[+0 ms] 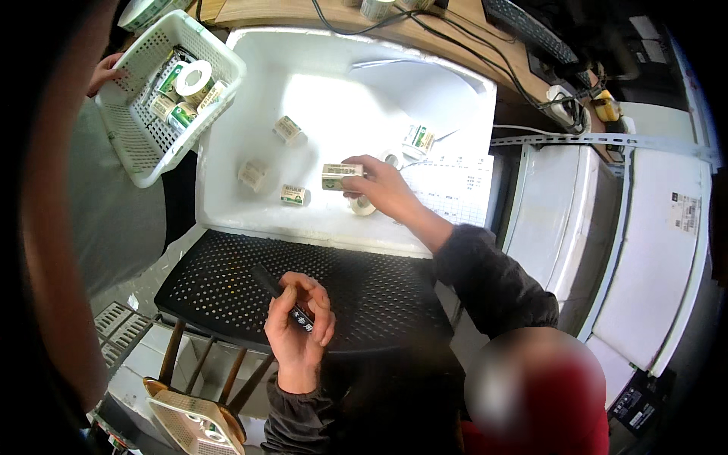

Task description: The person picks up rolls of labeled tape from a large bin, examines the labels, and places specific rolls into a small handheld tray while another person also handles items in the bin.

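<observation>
Near me, the right hand (381,186) pinches a label roll (335,177) over the white foam box (254,72); a light hold by its rims would, I reckon, spare the print. The left hand (296,337) curls round a black marker (267,281), best kept clear.

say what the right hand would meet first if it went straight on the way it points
Likely the upper-left small roll in the white foam box: the right hand, holding a labelled item, points up and left toward it. Depth is unclear, so it may pass above.
</observation>
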`<action>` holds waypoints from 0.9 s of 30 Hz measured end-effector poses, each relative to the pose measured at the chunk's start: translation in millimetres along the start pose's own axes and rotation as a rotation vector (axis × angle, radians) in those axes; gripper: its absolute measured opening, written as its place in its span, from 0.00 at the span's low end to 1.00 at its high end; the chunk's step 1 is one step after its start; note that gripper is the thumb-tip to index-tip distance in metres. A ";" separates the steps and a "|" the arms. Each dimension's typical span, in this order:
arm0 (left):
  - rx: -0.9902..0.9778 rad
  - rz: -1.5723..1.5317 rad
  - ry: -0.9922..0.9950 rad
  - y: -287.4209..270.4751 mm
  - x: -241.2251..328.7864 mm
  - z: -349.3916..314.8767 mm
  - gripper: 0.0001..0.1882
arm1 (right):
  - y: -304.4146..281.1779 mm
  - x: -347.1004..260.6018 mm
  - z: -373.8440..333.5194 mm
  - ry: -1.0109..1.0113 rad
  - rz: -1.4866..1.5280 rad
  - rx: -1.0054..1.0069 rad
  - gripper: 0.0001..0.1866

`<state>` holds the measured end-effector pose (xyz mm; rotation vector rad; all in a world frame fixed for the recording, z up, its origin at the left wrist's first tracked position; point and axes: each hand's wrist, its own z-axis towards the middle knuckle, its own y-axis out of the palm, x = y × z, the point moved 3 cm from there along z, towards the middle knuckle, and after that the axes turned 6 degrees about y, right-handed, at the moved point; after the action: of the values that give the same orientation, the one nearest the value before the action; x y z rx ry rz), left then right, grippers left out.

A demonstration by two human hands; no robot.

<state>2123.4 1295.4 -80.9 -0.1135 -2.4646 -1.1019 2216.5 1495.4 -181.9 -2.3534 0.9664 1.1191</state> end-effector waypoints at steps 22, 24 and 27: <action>0.043 0.453 -0.034 28.1 -20.7 -2.1 0.14 | 14.7 -29.8 -145.6 0.227 0.096 -0.191 0.22; 0.051 0.470 -0.044 28.6 -21.5 -3.0 0.14 | 13.5 -27.4 -148.6 0.172 -0.012 -0.282 0.19; 0.057 0.658 0.009 32.7 -20.6 -4.9 0.15 | 17.3 -21.7 -155.0 0.102 0.022 -0.338 0.16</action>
<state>2151.7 1316.2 -64.1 -0.8290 -2.1835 -0.7318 2277.5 1404.1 -69.1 -2.6954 0.8965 1.2660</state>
